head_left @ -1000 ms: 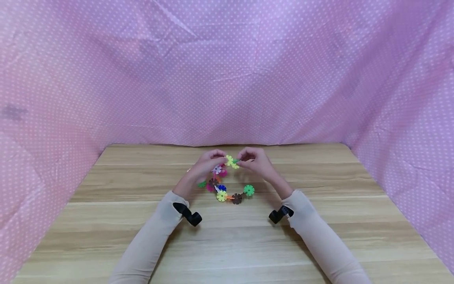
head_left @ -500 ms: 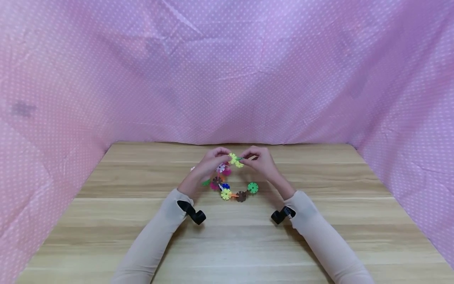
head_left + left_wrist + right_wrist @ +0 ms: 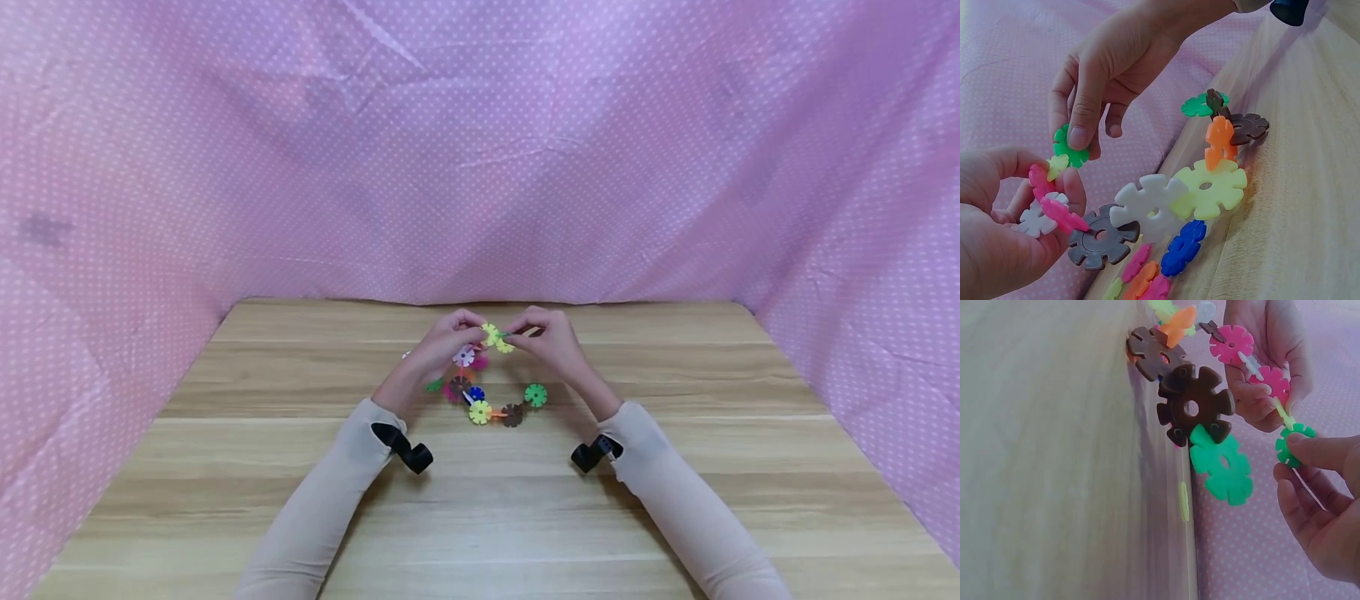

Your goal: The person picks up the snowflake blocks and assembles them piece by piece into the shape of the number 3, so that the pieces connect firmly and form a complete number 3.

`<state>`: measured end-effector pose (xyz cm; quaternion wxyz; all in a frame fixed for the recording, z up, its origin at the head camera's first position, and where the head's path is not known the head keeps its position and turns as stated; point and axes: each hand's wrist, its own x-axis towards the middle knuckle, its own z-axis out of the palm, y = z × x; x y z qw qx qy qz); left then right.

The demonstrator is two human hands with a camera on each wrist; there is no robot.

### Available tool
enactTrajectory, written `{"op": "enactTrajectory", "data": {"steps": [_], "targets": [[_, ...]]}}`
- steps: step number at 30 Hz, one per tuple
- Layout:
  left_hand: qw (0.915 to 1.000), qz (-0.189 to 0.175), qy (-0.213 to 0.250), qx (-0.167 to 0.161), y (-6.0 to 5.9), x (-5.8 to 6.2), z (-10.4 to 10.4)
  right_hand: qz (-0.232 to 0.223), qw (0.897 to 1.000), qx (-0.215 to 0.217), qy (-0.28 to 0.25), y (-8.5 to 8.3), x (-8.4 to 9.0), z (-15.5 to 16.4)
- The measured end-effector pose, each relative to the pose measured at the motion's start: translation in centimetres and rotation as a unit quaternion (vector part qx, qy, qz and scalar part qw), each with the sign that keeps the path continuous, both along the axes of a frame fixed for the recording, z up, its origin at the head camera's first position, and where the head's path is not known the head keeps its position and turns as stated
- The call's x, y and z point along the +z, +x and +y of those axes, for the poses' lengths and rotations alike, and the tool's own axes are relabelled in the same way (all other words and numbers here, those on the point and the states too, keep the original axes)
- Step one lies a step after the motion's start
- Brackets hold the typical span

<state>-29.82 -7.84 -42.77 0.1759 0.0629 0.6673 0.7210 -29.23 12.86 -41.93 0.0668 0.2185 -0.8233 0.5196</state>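
A chain of slotted, flower-shaped plastic discs curves between the hands, with a grey-brown disc (image 3: 1102, 237), a white disc (image 3: 1147, 203) and a large yellow disc (image 3: 1210, 187) among its links. My left hand (image 3: 438, 346) holds it near one end, fingers around the pink discs (image 3: 1270, 382) and a small yellow disc (image 3: 1057, 167). Between thumb and fingers my right hand (image 3: 551, 340) pinches a green disc (image 3: 1294, 445), whose edge meets that yellow disc. Another green disc (image 3: 536, 395) ends the chain's free side, beyond a brown disc (image 3: 512, 415).
Wooden table (image 3: 480, 517) lies under the forearms, backed by a pink dotted cloth (image 3: 480, 167). A separate yellow disc (image 3: 506, 345) shows just below the fingertips. Near the left hand are a blue disc (image 3: 1184, 247) and several other coloured discs on the table.
The green disc in the right hand has turned more edge-on against the yellow one. Both hands stay together; the whole view has shifted slightly.
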Motion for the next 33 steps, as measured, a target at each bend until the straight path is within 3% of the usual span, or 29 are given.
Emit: {"op": "enactTrajectory", "data": {"steps": [8,12,19,27,33], "targets": [[0.9998,-0.019,0.002,0.006,0.1,0.3,0.4,-0.007,1.000,0.009,0.000,2.1,2.8,-0.4],[0.9998,-0.012,0.009,0.011,0.2,0.3,0.5,-0.003,1.000,0.009,0.002,2.8,3.5,-0.5],[0.9989,0.028,0.028,0.026,0.5,-0.1,0.8,-0.007,1.000,0.011,-0.003,2.9,3.4,-0.6],[0.9985,0.018,0.014,0.049,0.3,-0.3,1.1,-0.004,1.000,0.011,-0.006,2.9,3.3,-0.7],[0.9979,0.019,-0.010,0.061,0.4,-0.3,1.2,-0.015,1.000,0.008,-0.008,1.2,1.0,-0.3]]}}
